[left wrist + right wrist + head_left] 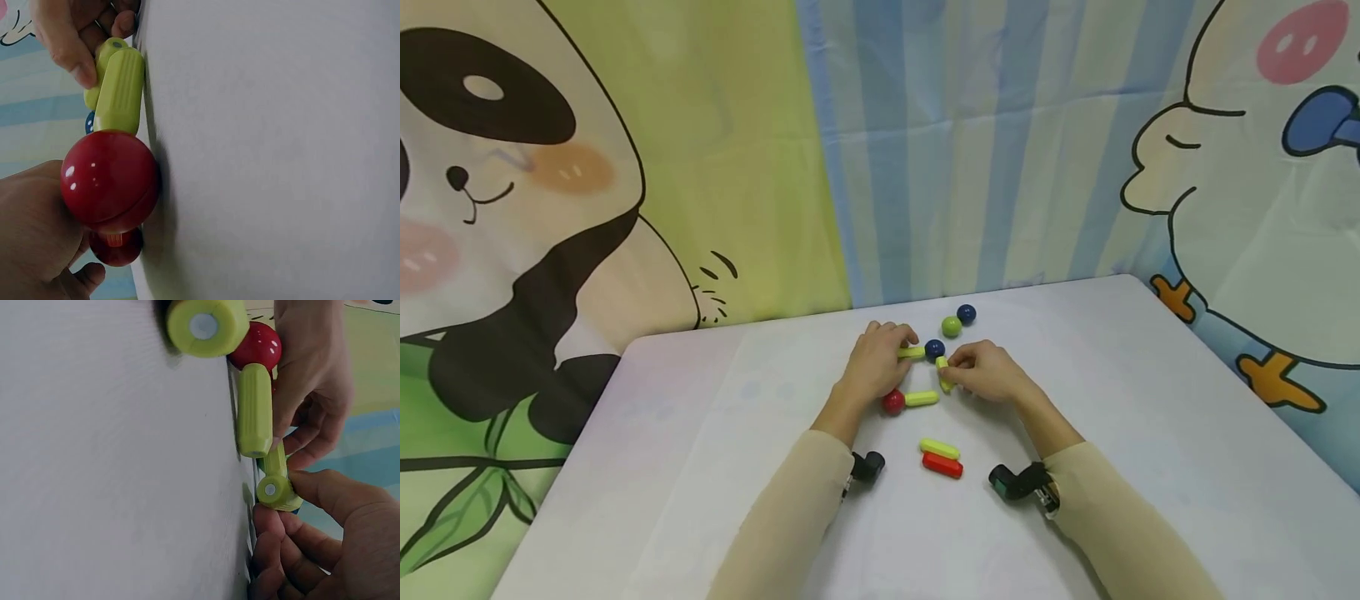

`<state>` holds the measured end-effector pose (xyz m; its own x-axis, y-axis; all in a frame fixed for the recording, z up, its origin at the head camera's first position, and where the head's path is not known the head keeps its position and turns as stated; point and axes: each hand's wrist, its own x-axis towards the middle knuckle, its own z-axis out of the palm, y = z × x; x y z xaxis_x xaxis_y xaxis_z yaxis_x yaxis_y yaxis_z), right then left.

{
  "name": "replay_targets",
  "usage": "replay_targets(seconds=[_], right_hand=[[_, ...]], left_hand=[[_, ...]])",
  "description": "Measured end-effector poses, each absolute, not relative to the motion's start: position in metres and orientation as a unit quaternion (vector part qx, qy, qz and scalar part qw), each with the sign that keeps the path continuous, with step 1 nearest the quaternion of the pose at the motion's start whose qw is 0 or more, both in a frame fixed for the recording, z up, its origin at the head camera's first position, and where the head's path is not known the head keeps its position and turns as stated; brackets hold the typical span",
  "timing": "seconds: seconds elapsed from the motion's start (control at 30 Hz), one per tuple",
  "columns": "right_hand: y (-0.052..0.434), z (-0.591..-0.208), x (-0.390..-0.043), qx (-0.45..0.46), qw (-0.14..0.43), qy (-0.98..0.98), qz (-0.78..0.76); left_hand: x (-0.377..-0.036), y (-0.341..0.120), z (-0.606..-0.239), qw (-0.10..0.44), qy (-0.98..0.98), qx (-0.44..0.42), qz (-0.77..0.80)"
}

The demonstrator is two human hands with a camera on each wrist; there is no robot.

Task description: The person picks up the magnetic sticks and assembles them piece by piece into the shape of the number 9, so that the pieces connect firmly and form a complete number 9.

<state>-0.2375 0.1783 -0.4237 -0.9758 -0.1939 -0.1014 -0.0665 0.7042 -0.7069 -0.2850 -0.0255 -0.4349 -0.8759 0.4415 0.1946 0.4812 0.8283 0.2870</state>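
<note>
My left hand [872, 362] pinches a yellow-green rod [913, 352] whose right end meets a dark blue ball [935, 349]. Thumb and fingers of my right hand [988, 372] grip another yellow-green rod [943, 379], its upper end right at that ball. In the right wrist view this rod [278, 500] shows a round pale end. Beside the left wrist lies a red ball [893, 402] with a yellow-green rod [922, 398] joined to it. The left wrist view shows a second red ball [119, 250] behind it, with a short red piece between; the left hand hides these from above.
Nearer me, a loose yellow-green rod [940, 448] and a red rod [942, 465] lie side by side on the white table [700, 467]. Beyond the hands sit a green ball [951, 327] and a dark blue ball [966, 314]. A printed curtain [925, 167] hangs behind the table.
</note>
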Motion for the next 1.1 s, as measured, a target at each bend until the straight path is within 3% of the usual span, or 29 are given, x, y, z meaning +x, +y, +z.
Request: replay_targets(seconds=[1.1], right_hand=[[0.1708,-0.4301,-0.2417,-0.023,0.092,0.925,-0.367]], left_hand=[[-0.2880,-0.0261,-0.4381,0.039,-0.951,-0.216,-0.218]])
